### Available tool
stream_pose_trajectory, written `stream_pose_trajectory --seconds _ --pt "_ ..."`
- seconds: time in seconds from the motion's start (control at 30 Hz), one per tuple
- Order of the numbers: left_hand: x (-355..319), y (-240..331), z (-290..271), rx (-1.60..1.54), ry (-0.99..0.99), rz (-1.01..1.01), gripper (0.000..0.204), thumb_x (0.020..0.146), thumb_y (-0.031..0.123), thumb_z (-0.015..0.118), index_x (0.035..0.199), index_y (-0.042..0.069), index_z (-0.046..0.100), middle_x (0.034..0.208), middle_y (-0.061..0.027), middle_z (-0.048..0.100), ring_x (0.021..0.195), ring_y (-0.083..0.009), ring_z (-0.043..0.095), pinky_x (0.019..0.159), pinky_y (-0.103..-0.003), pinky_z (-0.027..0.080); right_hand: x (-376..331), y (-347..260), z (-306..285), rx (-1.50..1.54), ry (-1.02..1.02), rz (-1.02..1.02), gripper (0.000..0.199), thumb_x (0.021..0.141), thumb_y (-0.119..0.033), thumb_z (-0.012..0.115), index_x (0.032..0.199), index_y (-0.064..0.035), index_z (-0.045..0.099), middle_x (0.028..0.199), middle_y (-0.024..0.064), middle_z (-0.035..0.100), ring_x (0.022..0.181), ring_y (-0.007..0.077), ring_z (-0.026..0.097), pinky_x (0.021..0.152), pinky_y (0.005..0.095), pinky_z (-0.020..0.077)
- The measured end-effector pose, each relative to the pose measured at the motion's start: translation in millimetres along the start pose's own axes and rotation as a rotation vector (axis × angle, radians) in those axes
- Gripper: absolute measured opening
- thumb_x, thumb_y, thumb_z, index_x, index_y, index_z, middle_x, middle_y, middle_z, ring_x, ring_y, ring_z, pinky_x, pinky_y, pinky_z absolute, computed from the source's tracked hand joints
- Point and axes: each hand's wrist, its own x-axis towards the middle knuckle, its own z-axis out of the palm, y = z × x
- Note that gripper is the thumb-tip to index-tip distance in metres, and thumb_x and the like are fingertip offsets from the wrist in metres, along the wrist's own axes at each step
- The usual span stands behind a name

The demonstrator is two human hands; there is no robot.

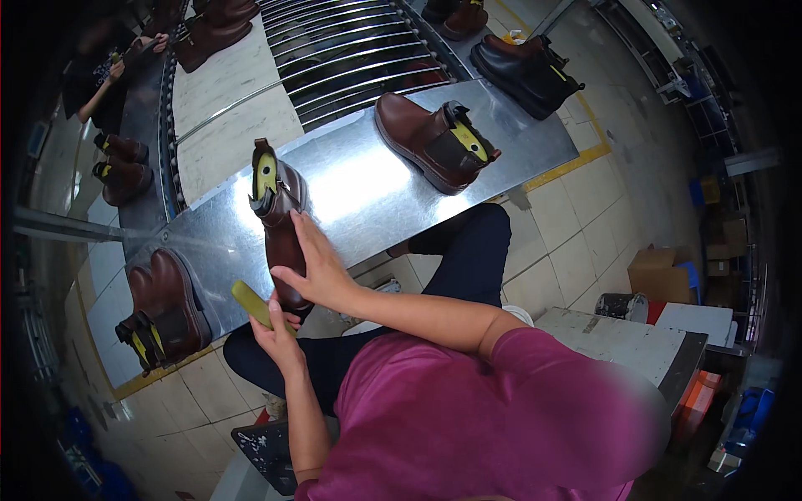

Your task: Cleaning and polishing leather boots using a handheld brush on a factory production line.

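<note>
A brown ankle boot [282, 238] with a yellow lining stands near the front of the metal table, its toe toward me. My right hand [319, 271] lies against this boot with fingers stretched along its side and the thumb spread across the front part. My left hand [280, 336] is closed around a flat, long yellow-green piece with a rounded end [251, 302]; its exact kind is unclear. That piece is beside the boot's toe, over the table's edge. Another brown boot [430, 142] lies further right, and a pair of brown boots [167, 305] stands at the left end.
The shiny metal table [355, 188] adjoins a roller conveyor [355, 71]. A dark boot [530, 75] stands at the table's far right. At the far left a co-worker's hands [117, 71] hold something. A cardboard box [664, 275] and a bucket [622, 306] are to my right.
</note>
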Motion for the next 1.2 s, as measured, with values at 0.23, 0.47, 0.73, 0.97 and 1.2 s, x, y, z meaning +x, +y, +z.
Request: stream_pose_trajectory --seconds 0.23,0.47,0.73,0.97,1.2 --pt "-22.9 -6.9 13.5 0.000 -0.254 -0.008 0.038 0.100 0.019 0.063 0.130 -0.002 0.052 0.109 -0.0090 0.066 0.073 -0.0107 0.062 0.061 -0.023 0.047 49.1 10.4 1.7 -0.062 0.014 0.079 0.099 0.083 -0.039 0.079 0.156 -0.0043 0.022 0.143 0.0305 0.046 0.129 0.0452 0.050 0.107 0.0508 0.0424" --pt "-7.7 -1.2 9.3 -0.015 -0.059 0.046 0.025 0.101 0.019 0.062 0.115 0.000 0.058 0.108 -0.0113 0.072 0.069 -0.0098 0.061 0.061 -0.024 0.049 72.4 2.4 -12.8 -0.198 -0.110 0.222 0.101 0.076 -0.038 0.082 0.154 -0.0045 0.027 0.123 0.0232 0.064 0.108 0.0434 0.065 0.093 0.0500 0.0530" --pt "24.1 -0.7 -0.6 -0.005 0.090 0.091 0.022 0.101 0.022 0.063 0.110 0.002 0.058 0.101 -0.0124 0.072 0.066 -0.0108 0.062 0.057 -0.023 0.050 78.8 -16.7 -100.3 0.398 -0.033 0.160 0.072 0.070 -0.027 0.085 0.129 0.0045 0.057 0.113 0.0207 0.072 0.105 0.0308 0.071 0.094 0.0388 0.0542" --pt "43.3 5.5 5.6 0.012 0.136 0.085 0.019 0.101 0.019 0.063 0.103 0.000 0.059 0.092 -0.0103 0.072 0.063 -0.0089 0.062 0.053 -0.022 0.048 63.6 -89.6 -305.8 0.020 0.415 -0.207 0.026 0.076 -0.010 0.087 0.097 -0.0014 0.074 0.090 0.0072 0.075 0.082 0.0152 0.070 0.079 0.0302 0.0561" --pt "50.6 1.7 9.5 0.058 0.163 0.041 0.023 0.100 0.025 0.065 0.103 0.003 0.060 0.086 -0.0076 0.071 0.061 -0.0082 0.059 0.051 -0.022 0.048 102.1 43.8 -449.2 -0.074 0.632 0.000 0.048 0.075 -0.011 0.087 0.116 0.0016 0.067 0.109 0.0089 0.073 0.097 0.0179 0.068 0.090 0.0324 0.0532"
